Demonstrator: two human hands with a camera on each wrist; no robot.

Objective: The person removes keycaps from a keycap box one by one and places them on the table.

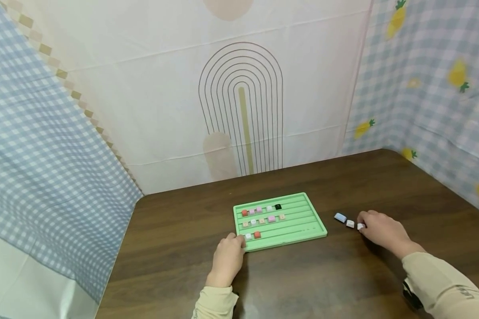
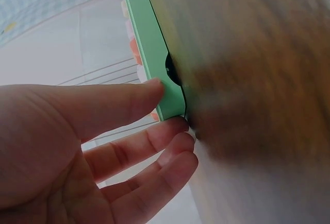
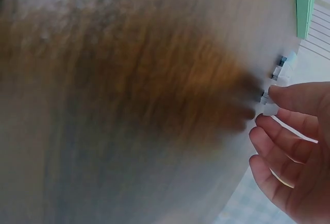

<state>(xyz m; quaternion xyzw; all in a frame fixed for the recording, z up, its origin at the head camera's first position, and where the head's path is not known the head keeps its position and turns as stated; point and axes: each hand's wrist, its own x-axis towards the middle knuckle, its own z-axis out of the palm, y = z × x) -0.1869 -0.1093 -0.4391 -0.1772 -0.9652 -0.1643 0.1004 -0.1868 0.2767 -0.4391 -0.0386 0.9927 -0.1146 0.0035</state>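
Note:
The left hand (image 1: 227, 258) holds the near left corner of a green ridged tray (image 1: 293, 226), thumb on its front side and fingertips at the corner in the left wrist view. Keycaps stand on the tray in three rows: a red keycap (image 1: 257, 235) and a white keycap (image 1: 248, 236) in the near row, several pink, cream, white, red and black ones behind. To the tray's right, the right hand (image 1: 383, 231) pinches a small white keycap (image 1: 360, 226) between thumb and finger, low at the table. Beside it lie another white keycap (image 1: 350, 224) and a longer light-blue keycap (image 1: 340, 217).
The dark brown wooden table (image 1: 175, 248) extends around the tray. A pale cloth printed with arches (image 1: 159, 110) hangs behind it. Blue checked cloths hang at the left (image 1: 64, 146) and the right (image 1: 435, 110).

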